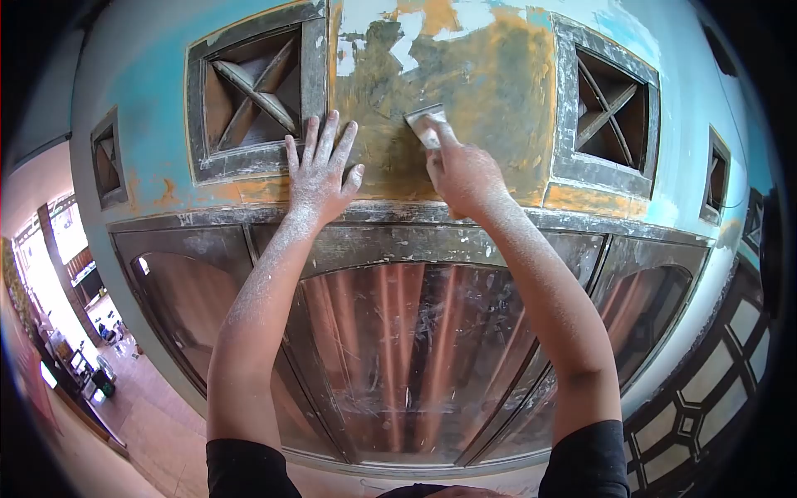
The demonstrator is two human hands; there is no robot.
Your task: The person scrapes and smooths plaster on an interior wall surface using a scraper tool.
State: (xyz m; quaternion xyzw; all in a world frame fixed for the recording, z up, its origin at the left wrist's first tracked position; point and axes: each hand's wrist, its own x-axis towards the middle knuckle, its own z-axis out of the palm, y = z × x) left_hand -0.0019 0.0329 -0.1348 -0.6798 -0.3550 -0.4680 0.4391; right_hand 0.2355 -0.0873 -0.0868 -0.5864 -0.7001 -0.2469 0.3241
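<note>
Two chalk-dusted hands on a peeling wall (149,100): right hand (465,174) closed round a flat grey scraper (425,123), pressed to the rough ochre patch (490,83) between square cross-barred vents. Left hand (320,178) flat, fingers splayed, holding nothing.

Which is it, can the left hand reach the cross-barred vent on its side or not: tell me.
Probably yes. The left hand lies flat on the wall, fingertips beside the vent frame, nothing between them. The right hand presses a scraper elsewhere.
</note>
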